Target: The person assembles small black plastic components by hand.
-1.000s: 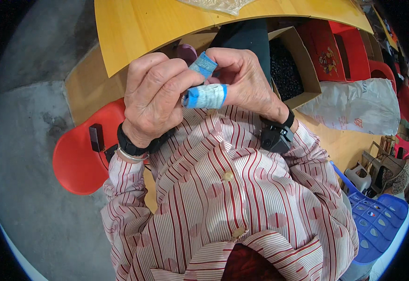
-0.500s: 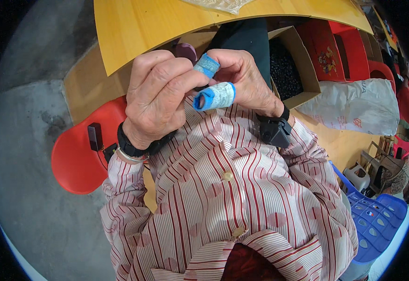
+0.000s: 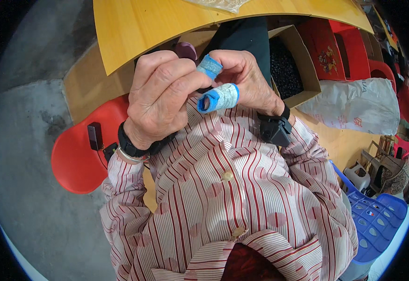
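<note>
The person's left hand and right hand are held up close together in front of the red-and-white striped shirt. The two hands touch each other at the fingers.

A blue and white tape wrap shaped like a small tube sits on a finger between the two hands. It cannot be told for sure which hand that finger belongs to. Its open blue end points to the person's left. A second blue tape wrap covers a fingertip just above it. The left hand is curled shut, with its fingers pinching around the taped fingertips. The right hand is curled too, and its fingers press in against the tape from the other side.

Each wrist has a black band on it; the one on the right wrist carries a small black box.

Just above the hands is the curved edge of a yellow wooden table. Under the table stands an open brown cardboard box full of small dark bits. A round red plastic seat is at the person's left. A white sack lies at the right, and a blue plastic stool stands lower at the right.
</note>
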`<state>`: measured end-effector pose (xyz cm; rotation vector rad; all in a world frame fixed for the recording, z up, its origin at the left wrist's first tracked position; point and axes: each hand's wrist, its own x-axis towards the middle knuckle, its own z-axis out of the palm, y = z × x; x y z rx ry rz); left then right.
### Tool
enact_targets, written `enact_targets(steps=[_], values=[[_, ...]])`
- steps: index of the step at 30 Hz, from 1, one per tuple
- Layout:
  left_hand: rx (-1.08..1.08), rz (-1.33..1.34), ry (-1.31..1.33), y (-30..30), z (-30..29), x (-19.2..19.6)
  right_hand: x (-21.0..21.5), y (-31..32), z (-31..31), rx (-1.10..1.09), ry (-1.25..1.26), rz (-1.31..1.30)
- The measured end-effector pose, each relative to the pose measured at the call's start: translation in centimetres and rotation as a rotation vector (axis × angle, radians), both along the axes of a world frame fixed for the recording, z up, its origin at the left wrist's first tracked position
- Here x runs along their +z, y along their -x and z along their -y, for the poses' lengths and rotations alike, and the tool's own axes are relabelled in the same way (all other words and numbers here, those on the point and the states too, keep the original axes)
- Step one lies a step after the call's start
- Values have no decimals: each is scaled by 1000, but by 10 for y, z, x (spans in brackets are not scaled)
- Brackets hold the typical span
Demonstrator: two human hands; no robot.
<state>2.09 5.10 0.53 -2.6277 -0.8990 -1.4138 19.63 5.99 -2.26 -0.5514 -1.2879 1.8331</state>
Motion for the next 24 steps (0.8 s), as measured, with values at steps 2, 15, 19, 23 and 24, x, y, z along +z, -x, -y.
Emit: enact_targets(steps=[2,15,19,23,24], values=[[2,-1,3,-1,1,0,-3,1,1,-27,-42,26],[-25,19,29,-1,5,1,-4,-1,2,-3,-97,19],[-28,-3,45,1,5,1,-5,-1,3,-69,-143,52],[-21,-33,32,3,6,-1,5,-3,6,-107,-275,225],[-21,-33,32,3,6,-1,6,-3,7,-113,-273,241]])
